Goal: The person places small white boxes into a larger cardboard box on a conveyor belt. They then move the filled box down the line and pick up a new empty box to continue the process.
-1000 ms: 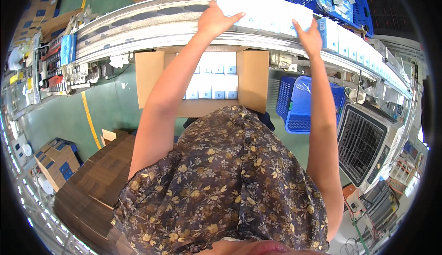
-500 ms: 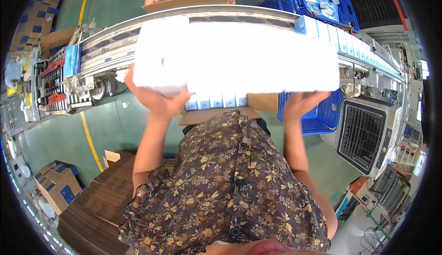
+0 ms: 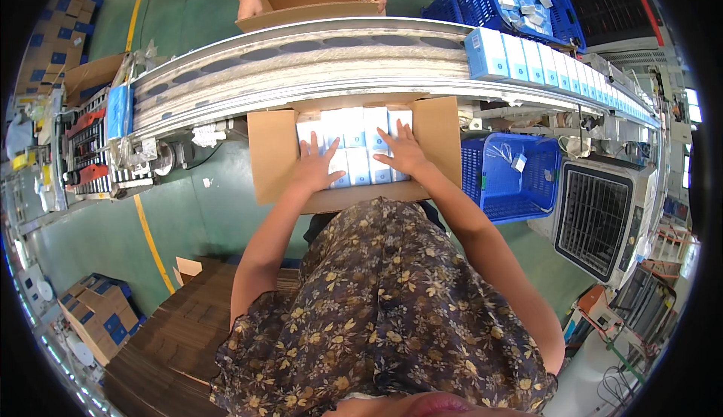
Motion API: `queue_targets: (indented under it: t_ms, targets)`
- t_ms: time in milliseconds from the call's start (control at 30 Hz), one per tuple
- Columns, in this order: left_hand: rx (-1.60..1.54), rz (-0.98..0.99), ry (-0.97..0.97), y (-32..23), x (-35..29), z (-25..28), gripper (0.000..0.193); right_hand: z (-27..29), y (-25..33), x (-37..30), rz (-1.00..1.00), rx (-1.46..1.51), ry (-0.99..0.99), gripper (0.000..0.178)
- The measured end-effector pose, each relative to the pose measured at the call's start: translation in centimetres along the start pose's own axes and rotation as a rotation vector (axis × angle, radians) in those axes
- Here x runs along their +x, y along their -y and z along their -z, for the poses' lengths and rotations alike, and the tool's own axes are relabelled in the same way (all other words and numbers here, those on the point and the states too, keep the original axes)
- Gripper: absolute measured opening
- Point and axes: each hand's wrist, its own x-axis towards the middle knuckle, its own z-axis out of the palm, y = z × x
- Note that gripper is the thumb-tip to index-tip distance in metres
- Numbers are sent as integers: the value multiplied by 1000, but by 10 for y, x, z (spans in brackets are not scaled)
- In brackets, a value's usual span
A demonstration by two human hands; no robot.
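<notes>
An open brown carton sits in front of my body with its side flaps spread out. Rows of small white-and-blue boxes are packed inside it. My left hand lies on the boxes at the left, fingers stretched and spread. On the right, my right hand rests on top of the boxes, its fingers also apart. Both palms face down, and neither hand grips anything.
A conveyor runs beyond the carton, with a line of similar boxes on its right. Blue baskets stand to the right, by an air cooler. Across the conveyor, another person's hands hold a carton.
The bright white block of boxes that both hands held up over the conveyor is lowered into the carton. My hands have let go and opened flat on the boxes.
</notes>
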Motion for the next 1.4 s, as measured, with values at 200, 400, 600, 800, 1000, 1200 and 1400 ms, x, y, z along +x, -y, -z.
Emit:
queue_targets:
  t_ms: [200, 400, 600, 800, 1000, 1200, 1400]
  targets:
    - [168, -22, 146, 28, 101, -46, 91, -11, -29, 67, 44, -32, 405, 71]
    - [98, 57, 190, 35, 108, -39, 79, 83, -75, -21, 359, 702, 124, 44]
    - [-517, -499, -211, -131, 79, 83, 23, 202, -257, -69, -120, 256, -1199, 33]
    - [-603, -426, -727, -184, 116, 158, 29, 245, -312, -32, -520, 5, -791, 68]
    - [-557, -84, -705, -145, 142, 171, 82, 236, -243, 14, -346, 452, -649, 97]
    - [-677, 96, -891, -75, 80, 186, 93, 239, -118, 18, -141, 577, -812, 87]
    - [-419, -158, -1199, -62, -101, 230, 85, 258, -10, -89, 66, 599, -1053, 86]
